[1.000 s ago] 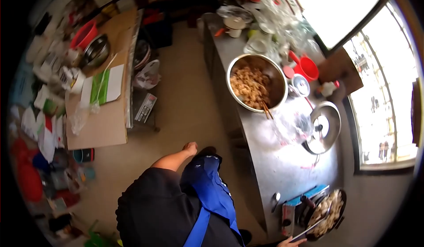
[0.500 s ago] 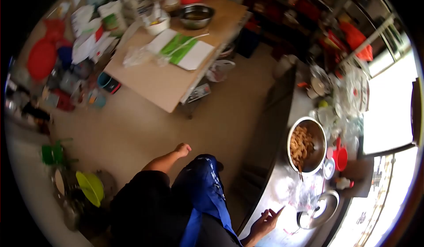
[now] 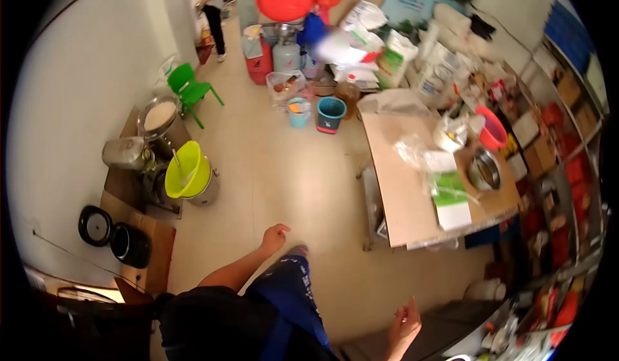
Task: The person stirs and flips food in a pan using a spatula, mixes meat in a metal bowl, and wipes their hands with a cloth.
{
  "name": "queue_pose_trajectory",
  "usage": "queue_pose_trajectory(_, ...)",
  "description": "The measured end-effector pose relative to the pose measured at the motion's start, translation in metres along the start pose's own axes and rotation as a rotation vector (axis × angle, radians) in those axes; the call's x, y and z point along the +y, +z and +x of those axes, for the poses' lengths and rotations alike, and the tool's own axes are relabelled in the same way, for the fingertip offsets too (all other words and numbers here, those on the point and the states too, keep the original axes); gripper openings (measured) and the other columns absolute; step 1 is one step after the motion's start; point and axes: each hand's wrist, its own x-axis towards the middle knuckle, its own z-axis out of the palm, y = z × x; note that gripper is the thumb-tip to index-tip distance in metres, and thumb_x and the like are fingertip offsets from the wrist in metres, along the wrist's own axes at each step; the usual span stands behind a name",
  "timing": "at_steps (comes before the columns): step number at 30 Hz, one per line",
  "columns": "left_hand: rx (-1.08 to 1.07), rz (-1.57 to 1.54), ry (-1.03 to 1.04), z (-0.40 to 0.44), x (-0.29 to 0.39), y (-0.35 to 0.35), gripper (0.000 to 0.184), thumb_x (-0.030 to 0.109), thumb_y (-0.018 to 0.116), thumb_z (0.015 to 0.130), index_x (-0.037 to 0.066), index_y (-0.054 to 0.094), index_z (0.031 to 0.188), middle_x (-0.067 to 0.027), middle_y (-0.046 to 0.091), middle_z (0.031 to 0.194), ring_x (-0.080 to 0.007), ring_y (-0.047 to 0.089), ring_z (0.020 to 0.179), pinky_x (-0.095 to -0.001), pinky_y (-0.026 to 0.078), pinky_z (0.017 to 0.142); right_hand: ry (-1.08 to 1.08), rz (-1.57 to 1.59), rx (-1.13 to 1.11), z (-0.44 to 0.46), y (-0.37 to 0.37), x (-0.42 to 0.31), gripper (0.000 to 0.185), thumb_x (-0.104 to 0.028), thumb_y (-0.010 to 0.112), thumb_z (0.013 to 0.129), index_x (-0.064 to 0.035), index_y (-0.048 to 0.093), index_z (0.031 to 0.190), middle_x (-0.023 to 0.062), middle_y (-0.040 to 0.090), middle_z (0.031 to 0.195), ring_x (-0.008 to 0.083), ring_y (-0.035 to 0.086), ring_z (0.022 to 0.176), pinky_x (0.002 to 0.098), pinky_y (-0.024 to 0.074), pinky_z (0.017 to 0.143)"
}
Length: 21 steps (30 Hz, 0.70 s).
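Note:
My left hand (image 3: 276, 238) hangs in front of me over the tiled floor. Its fingers are loosely curled, with nothing visible in them. Lower right, my right hand (image 3: 405, 322) is held up with the index finger stretched out and the others bent apart, holding nothing that I can see. It is nearest the dark side of the counter (image 3: 438, 322). A blue apron (image 3: 284, 303) covers my front, and one foot shows ahead. Neither hand touches an object.
A wooden-topped table (image 3: 400, 200) stands ahead right, bearing a metal bowl (image 3: 483, 169) and a green-and-white packet (image 3: 450, 196). At left are a yellow-green colander (image 3: 187, 170), a rice cooker (image 3: 131, 245) and a green chair (image 3: 189, 89). Another person (image 3: 213, 12) stands in the doorway.
My view has swung left, away from the metal counter and its bowl of food. The table now appears at right, and the doorway has come into view. Both hands remain away from objects.

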Motion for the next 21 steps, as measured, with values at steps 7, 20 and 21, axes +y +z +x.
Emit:
queue_pose_trajectory(7, 0.244, -0.151, -0.262, 0.083, -0.041, -0.088, 0.041, 0.030, 0.070, 0.093, 0.002, 0.067, 0.122, -0.0165, 0.073, 0.101, -0.0333, 0.070, 0.099, -0.0409, 0.055, 0.088, 0.146, 0.690, -0.383, 0.120, 0.190, -0.154, 0.038, -0.013, 0.063, 0.098, 0.0030, 0.063, 0.132, 0.0157, 0.074, 0.089, 0.0201, 0.074, 0.074, 0.0324, 0.0577, 0.070)
queue_pose_trajectory(20, 0.487, 0.192, 0.580, 0.228, 0.104, -0.289, 0.072, 0.052, 0.044, 0.103, 0.002, 0.039, 0.154, -0.0246, 0.025, 0.165, -0.0486, 0.017, 0.153, -0.0583, 0.020, 0.120, 0.810, 1.476, -1.399, 0.257, 0.508, -0.418, 0.059, -0.048, 0.035, 0.109, -0.0034, 0.043, 0.148, 0.0169, 0.056, 0.142, 0.0290, 0.054, 0.131, 0.0437, 0.0434, 0.110)
queue_pose_trajectory(21, 0.527, 0.324, 0.656, 0.244, 0.104, -0.299, 0.060, 0.047, 0.044, 0.104, 0.001, 0.054, 0.143, -0.0251, 0.054, 0.143, -0.0439, 0.047, 0.138, -0.0551, 0.033, 0.115, 0.818, 1.472, -1.424, 0.235, 0.530, -0.427, 0.060, -0.048, 0.034, 0.110, -0.0024, 0.042, 0.148, 0.0162, 0.052, 0.146, 0.0288, 0.051, 0.134, 0.0457, 0.0409, 0.112)
